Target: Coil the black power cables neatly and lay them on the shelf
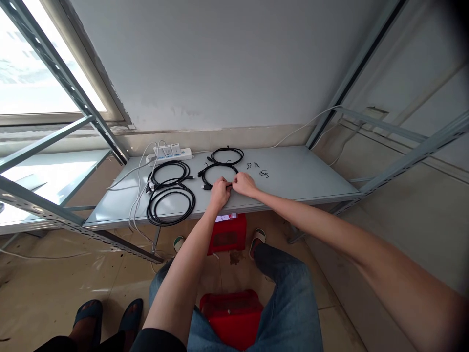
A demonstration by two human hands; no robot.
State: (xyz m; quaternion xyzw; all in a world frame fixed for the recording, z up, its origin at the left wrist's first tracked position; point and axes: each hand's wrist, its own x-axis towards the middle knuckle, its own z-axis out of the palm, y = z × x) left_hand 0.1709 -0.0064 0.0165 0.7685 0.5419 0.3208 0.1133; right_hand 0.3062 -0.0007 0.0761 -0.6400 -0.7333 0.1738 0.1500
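Observation:
My left hand (220, 192) and my right hand (244, 185) are close together near the shelf's front edge, fingers closed on the near side of a coiled black cable (219, 165). A short dark stretch of it shows between my fingertips; whether a tie is there too I cannot tell. The cable's connector end lies just left of my left hand. Behind it rests another black cable coil (227, 149). On the left lie two larger black cable coils, one farther back (171, 164) and one nearer (171, 223). Small black twist-tie-like pieces (264, 173) are scattered to the right.
A white power strip (183, 154) with plugs and white cords stands at the back left of the grey shelf (308, 178). Metal uprights (106, 137) frame it. Red stools (232, 313) are below. Another person's sandalled feet (90, 318) are at lower left.

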